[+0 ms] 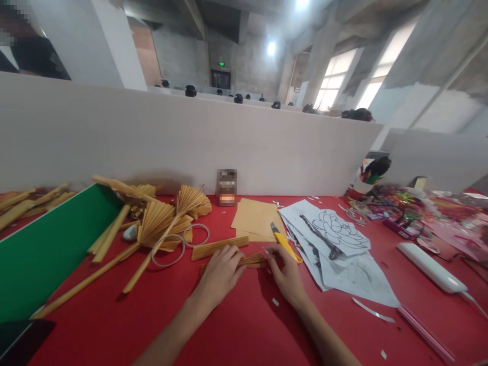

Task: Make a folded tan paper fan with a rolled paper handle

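A pleated strip of tan paper (253,261) lies on the red table between my hands. My left hand (224,268) rests over its left part, fingers bent and pressed down on it. At its right end, my right hand (282,265) pinches the strip between thumb and fingers. Just behind my left hand is a second folded tan strip (219,247). Flat tan paper sheets (253,218) lie farther back. A yellow utility knife (286,245) sits right behind my right hand, its blade end pointing away to the left.
Pleated paper fans (156,221) and two clear rings (168,250) lie left, beside a green board (57,249). To the right are drawings on white paper (341,231), a white device (430,267) and a pen cup (360,187). A white partition (190,142) stands behind; heads show beyond it.
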### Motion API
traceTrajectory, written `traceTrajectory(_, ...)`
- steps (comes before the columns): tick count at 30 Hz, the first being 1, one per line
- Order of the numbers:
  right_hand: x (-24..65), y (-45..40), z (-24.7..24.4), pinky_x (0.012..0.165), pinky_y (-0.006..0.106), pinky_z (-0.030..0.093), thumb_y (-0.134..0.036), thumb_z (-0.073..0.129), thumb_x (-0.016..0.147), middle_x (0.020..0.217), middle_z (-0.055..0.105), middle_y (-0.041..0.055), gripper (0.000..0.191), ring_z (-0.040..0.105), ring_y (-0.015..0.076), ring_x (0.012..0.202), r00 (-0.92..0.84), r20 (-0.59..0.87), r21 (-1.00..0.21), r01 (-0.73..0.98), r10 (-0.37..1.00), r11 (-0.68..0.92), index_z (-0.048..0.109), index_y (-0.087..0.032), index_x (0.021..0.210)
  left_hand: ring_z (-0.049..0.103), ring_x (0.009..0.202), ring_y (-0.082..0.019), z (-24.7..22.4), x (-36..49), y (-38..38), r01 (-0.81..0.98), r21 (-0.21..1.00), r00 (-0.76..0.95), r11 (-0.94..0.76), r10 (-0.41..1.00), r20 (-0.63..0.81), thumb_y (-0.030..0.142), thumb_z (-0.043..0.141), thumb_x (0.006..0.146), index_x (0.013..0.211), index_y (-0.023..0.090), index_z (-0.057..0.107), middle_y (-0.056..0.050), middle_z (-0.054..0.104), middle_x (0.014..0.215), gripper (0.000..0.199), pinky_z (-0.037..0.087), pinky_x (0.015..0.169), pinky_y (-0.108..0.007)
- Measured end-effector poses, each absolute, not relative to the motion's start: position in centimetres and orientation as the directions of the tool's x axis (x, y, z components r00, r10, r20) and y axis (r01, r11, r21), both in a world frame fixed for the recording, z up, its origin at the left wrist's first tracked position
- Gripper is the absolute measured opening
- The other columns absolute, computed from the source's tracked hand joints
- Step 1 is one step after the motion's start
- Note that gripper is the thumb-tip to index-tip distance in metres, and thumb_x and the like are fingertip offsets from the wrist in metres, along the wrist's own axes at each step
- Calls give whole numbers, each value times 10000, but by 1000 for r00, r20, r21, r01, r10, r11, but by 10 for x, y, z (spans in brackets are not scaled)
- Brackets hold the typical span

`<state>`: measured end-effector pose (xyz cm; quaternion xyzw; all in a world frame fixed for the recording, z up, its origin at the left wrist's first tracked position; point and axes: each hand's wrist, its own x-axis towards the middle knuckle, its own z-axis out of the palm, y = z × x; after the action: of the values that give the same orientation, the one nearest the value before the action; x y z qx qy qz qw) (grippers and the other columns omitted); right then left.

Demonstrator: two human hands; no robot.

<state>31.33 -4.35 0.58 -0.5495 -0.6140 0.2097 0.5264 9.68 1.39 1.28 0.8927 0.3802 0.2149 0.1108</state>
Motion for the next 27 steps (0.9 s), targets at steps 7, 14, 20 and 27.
traceTrajectory(7, 312, -43, 9, 842, 340, 524, -330, 502, 1055, 971, 663, 58, 166, 632, 211, 903, 33, 395, -819, 467, 918, 335, 614, -209, 1036, 667, 751, -207, 23, 92, 13, 425, 852, 504, -305, 862, 57, 304, 497, 1014, 1091, 215, 614, -33, 712, 847, 167, 488, 704, -329)
traceTrajectory(14, 308, -54, 15, 921, 352, 529, -288, 529, 1043, 951, 624, 7, 498, 638, 182, 896, -25, 319, -881, 361, 947, 306, 342, -246, 1502, 652, 557, -133, 26, 84, 13, 15, 935, 613, 355, 735, -289, 463, 723, 839, 1142, 150, 594, -61, 731, 905, 454, 531, 542, -272)
traceTrajectory(20, 302, -59, 42, 935, 350, 530, -243, 483, 1060, 1012, 630, 30, 456, 634, 186, 970, -167, 277, -847, 422, 946, 322, 366, -256, 1500, 599, 454, -95, 12, 86, 11, 48, 949, 690, 312, 677, -257, 524, 704, 867, 1188, 144, 646, -43, 730, 825, 501, 417, 408, -193)
traceTrajectory(27, 305, -45, 89, 852, 331, 551, -131, 489, 1015, 1027, 697, 32, 393, 659, 180, 911, -472, 139, -741, 534, 871, 408, 505, -264, 1384, 533, 389, -82, 6, 89, 12, 116, 969, 666, 220, 707, -240, 643, 647, 861, 1062, 137, 676, -65, 753, 795, 546, 357, 368, -195)
